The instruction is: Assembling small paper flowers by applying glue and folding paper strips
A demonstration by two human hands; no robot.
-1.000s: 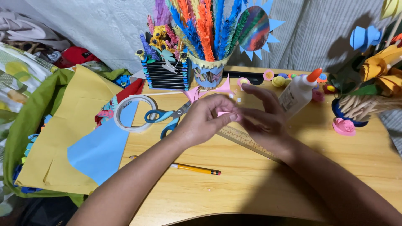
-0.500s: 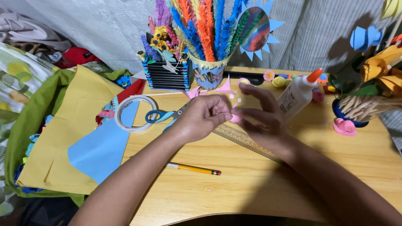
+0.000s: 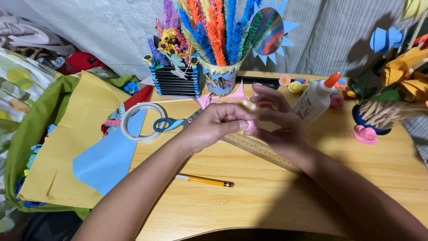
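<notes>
Both my hands meet over the middle of the wooden table. My left hand and my right hand pinch a small pink paper piece between their fingertips; most of it is hidden by the fingers. Under my hands lies a wooden ruler, set at a slant. Blue-handled scissors rest just left of my left hand. More pink paper lies behind my hands.
A tape roll, blue paper and yellow paper lie at the left. A yellow pencil is near the front. A glue bottle, a cup of paper feathers, paper flowers and a pink punch stand behind and to the right.
My hands have stayed together over the ruler. The fingers have shifted slightly on the pink piece, and my right hand's fingers have curled in a little.
</notes>
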